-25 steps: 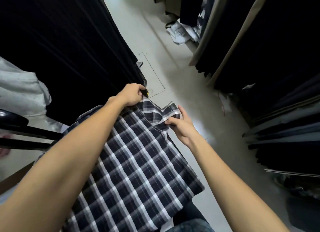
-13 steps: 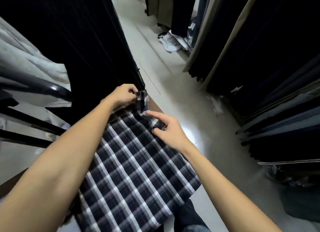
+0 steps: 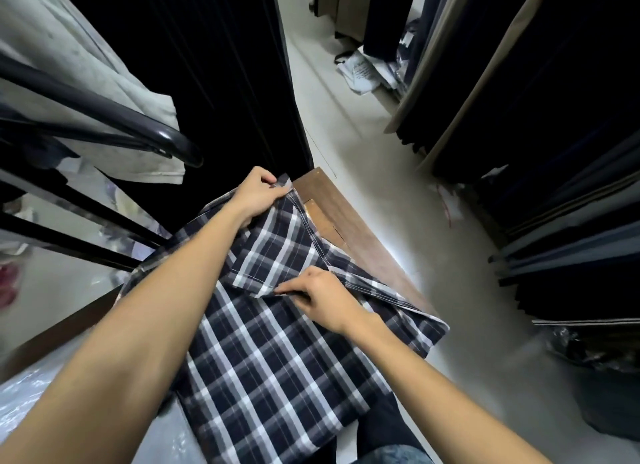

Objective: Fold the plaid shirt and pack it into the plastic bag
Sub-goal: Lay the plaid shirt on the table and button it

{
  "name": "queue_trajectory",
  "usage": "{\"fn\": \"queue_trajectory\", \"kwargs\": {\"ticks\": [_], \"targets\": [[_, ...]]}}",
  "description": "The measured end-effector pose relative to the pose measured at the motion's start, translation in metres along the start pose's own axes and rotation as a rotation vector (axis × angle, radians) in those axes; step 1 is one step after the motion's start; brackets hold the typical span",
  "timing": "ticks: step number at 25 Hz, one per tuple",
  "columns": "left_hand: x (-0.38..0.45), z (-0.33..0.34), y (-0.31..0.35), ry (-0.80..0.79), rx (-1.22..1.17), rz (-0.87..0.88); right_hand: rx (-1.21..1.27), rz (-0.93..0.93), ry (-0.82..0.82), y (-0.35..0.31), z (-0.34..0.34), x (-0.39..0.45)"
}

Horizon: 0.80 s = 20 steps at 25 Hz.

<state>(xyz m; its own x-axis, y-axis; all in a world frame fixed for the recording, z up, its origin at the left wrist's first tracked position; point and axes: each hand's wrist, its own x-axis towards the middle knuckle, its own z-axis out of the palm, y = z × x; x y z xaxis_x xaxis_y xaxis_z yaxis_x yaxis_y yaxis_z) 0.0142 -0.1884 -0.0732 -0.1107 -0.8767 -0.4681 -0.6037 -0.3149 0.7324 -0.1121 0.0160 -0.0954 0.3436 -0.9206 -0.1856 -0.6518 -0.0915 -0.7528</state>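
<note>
The plaid shirt (image 3: 263, 356), dark navy with white checks, lies spread over a wooden table (image 3: 360, 235) in front of me. My left hand (image 3: 258, 195) grips the shirt's far corner at the table's far end. My right hand (image 3: 323, 299) pinches the edge of a flap that is folded over onto the shirt's middle. Clear plastic (image 3: 31, 404), perhaps the bag, lies at the lower left, partly hidden by my left arm.
A black metal rack (image 3: 104, 117) with grey cloth stands at the left. Dark hanging garments (image 3: 554, 117) line both sides of a narrow pale floor aisle (image 3: 374, 172). White bags or papers (image 3: 363, 72) lie on the floor far ahead.
My right hand has pulled a flap of the shirt toward me, folding it over the middle. The left hand keeps holding the far corner. The view has tilted and shows more of the wooden table.
</note>
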Motion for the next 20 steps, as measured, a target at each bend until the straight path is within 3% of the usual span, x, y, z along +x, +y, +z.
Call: {"fn": "queue_trajectory", "kwargs": {"ticks": [3, 7, 10, 12, 14, 16, 18, 20], "targets": [[0.006, 0.004, -0.009, 0.025, -0.014, 0.022, -0.051, -0.020, -0.020, 0.005, 0.014, -0.002], [0.013, 0.010, -0.026, 0.101, 0.151, 0.099, -0.089, -0.041, -0.004, 0.010, 0.030, -0.010], [0.012, 0.013, -0.026, 0.098, 0.194, 0.139, -0.141, -0.168, -0.079, 0.013, 0.025, -0.007], [0.003, 0.013, -0.017, 0.152, 0.431, 0.196, -0.144, -0.257, -0.020, 0.017, 0.019, -0.008], [-0.011, 0.015, -0.011, 0.283, 0.811, 0.331, -0.115, -0.134, 0.265, 0.022, 0.012, -0.009], [-0.026, 0.026, -0.011, 0.337, 1.026, 0.478, -0.147, 0.165, 0.473, 0.029, -0.001, -0.008], [-0.035, 0.040, -0.015, 0.199, 1.071, 0.433, -0.239, 0.314, 0.395, 0.037, -0.010, -0.010], [-0.032, 0.052, -0.024, 0.045, 1.058, 0.246, -0.347, 0.252, 0.275, 0.044, -0.013, -0.015]]}}
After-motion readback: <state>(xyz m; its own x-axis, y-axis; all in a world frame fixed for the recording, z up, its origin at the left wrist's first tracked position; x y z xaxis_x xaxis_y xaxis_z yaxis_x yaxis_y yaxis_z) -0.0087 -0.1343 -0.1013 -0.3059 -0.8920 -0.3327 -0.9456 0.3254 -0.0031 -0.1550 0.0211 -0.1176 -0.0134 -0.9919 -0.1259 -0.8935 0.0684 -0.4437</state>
